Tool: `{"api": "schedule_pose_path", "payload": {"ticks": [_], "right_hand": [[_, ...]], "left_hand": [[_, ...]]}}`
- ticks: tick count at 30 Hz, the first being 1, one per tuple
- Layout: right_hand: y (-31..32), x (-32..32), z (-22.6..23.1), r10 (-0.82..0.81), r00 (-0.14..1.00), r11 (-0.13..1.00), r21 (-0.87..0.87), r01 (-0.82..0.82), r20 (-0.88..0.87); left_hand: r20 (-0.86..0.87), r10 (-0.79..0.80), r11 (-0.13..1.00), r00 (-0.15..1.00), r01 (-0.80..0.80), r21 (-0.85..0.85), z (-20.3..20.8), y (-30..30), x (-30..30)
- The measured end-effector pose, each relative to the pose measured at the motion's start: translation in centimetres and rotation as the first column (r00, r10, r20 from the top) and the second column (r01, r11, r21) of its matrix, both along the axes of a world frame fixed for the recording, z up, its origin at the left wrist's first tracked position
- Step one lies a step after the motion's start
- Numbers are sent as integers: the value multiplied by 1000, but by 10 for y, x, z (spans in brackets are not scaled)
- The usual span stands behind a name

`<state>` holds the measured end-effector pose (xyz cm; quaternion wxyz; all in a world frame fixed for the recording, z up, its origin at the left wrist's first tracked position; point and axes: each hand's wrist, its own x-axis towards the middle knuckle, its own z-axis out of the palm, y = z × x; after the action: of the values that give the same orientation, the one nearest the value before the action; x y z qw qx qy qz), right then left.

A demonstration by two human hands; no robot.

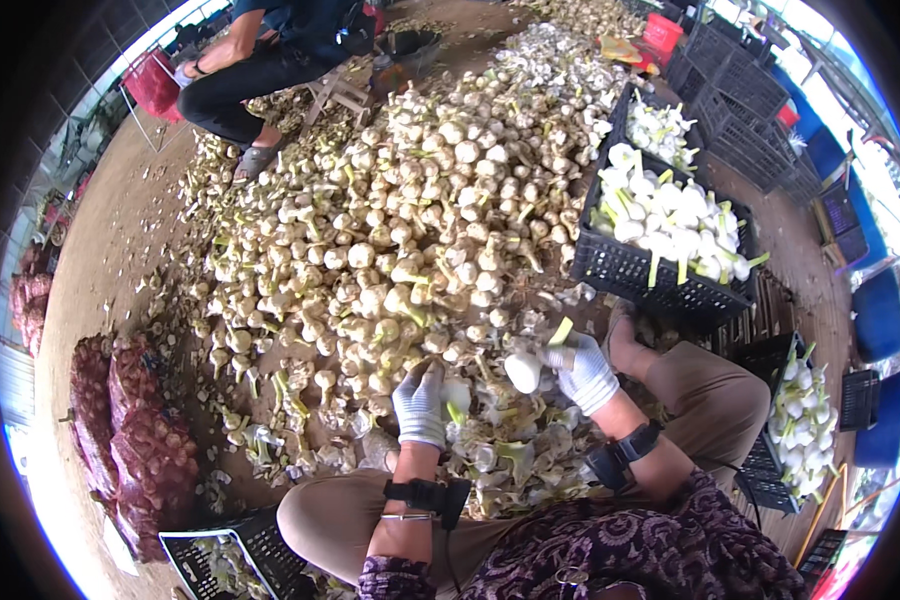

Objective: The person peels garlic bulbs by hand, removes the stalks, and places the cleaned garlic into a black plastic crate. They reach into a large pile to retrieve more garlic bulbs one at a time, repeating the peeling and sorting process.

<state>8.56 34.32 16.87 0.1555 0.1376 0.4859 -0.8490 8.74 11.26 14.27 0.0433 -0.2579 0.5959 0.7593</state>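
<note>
My right hand (582, 368), in a white glove, holds a white garlic bulb (523, 371) with a green stalk stub sticking up. My left hand (419, 402), also gloved, reaches down among loose garlic and its fingers close around another pale bulb (457, 396). Both hands work at the near edge of a large heap of unpeeled garlic bulbs (410, 220) spread over the ground. Peeled skins and cut stalks (510, 455) lie between my knees.
A black crate (630, 270) of cleaned white garlic stands to the right, another (770, 480) by my right knee, a third (240, 555) at lower left. Red mesh sacks (120, 430) lie left. Another person (260, 60) sits on a stool beyond the heap. Empty black crates (740, 90) are stacked far right.
</note>
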Motion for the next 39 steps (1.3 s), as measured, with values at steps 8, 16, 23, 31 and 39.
{"api": "schedule_pose_path", "payload": {"ticks": [8, 16, 23, 31, 39], "right_hand": [[-44, 9, 21, 640, 637, 652, 742, -154, -430], [-39, -6, 43, 816, 446, 480, 861, -169, -367], [-4, -14, 43, 831, 466, 413, 897, -155, -302], [235, -76, 94, 12, 747, 1, 748, 664, -664], [403, -134, 73, -203, 975, -696, 713, -80, -88]], "left_hand": [[-48, -49, 998, 998, 50, 22, -12, 12, 5], [52, 73, 984, 996, -80, 159, -3, 26, -8], [-17, -29, 991, 999, 31, 133, -14, 52, -16], [-39, -468, 836, 883, 428, -344, -43, 64, -13], [-75, -704, 564, 706, 492, -664, -64, 47, 13]]}}
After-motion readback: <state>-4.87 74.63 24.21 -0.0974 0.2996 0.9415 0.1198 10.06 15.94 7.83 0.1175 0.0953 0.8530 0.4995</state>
